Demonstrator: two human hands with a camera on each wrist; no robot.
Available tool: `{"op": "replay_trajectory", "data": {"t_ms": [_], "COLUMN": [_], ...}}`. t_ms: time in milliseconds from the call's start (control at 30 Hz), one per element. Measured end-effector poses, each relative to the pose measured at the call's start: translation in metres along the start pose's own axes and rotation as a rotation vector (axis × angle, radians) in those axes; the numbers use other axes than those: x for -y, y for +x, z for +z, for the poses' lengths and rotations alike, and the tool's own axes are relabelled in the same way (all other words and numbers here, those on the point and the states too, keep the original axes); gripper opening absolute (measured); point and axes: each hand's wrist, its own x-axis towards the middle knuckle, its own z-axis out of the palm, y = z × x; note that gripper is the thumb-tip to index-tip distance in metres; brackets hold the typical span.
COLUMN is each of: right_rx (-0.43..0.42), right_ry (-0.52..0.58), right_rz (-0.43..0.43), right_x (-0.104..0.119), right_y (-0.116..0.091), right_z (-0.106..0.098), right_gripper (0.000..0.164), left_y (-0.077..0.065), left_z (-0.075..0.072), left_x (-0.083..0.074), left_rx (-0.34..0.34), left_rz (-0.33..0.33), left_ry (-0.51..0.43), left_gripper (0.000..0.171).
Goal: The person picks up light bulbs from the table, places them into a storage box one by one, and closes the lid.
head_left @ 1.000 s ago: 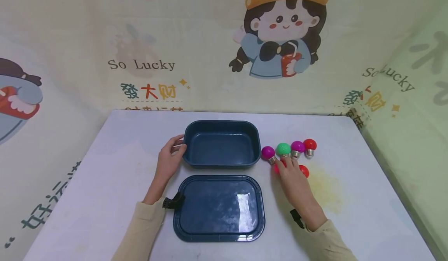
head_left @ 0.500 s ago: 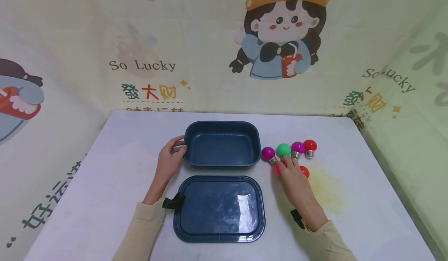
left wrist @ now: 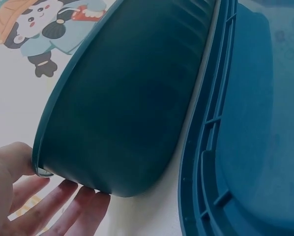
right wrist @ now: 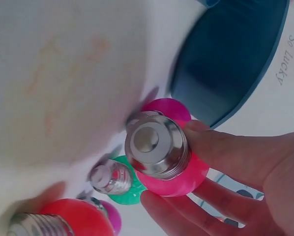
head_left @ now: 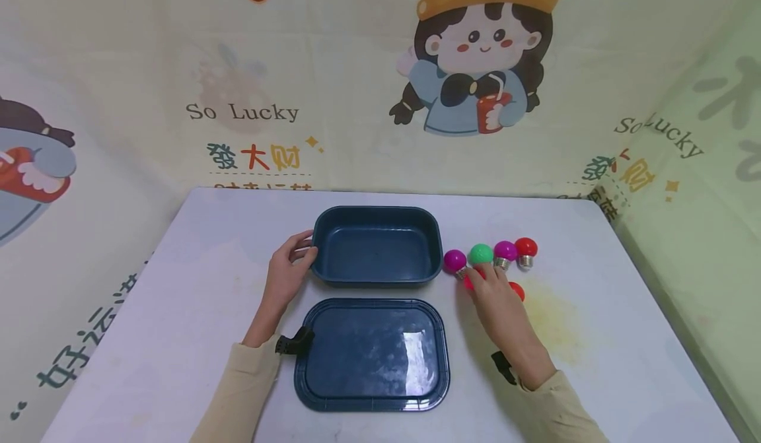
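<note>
My right hand (head_left: 502, 311) pinches a pinkish-red light bulb (right wrist: 184, 179) between thumb and fingers. Its silver screw base faces the camera in the right wrist view. Close by lie a purple bulb (head_left: 454, 260), a green bulb (head_left: 481, 253), a second purple bulb (head_left: 505, 251) and a red bulb (head_left: 526, 247). Another red bulb (head_left: 517, 290) is partly hidden by the hand. At the left end of a dark blue rectangular container (head_left: 377, 279), my left hand (head_left: 289, 271) touches the outer wall and rim with extended fingers. Nothing lies inside the container.
A dark blue lid (head_left: 368, 357) lies flat on the white table (head_left: 178, 311), in front of the container and between the forearms. Behind the table hangs a printed cloth backdrop (head_left: 345, 67).
My right hand shifts slightly up and left, its fingers gathering around the pinkish-red bulb. The left hand, container and lid stay put.
</note>
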Motion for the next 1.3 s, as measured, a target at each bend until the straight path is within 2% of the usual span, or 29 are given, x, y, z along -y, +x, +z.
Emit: {"op": "replay_trajectory", "data": {"t_ms": [233, 467, 1300], "right_rx": [-0.029, -0.036, -0.101], "right_ry": [0.031, 0.072, 0.093], "right_rz": [0.001, -0.002, -0.05], "right_x": [0.004, 0.007, 0.03], "right_y": [0.003, 0.007, 0.029], "right_z": [-0.005, -0.009, -0.022], "right_gripper": [0.06, 0.062, 0.061], "left_y": [-0.001, -0.001, -0.001], "left_z": [-0.001, -0.001, -0.002], "left_x": [-0.001, 0.001, 0.004], "left_rx": [0.006, 0.019, 0.021], "left_rz": [0.003, 0.003, 0.003], "left_ry": [-0.029, -0.019, -0.02], "left_gripper": [0.04, 0.041, 0.041]}}
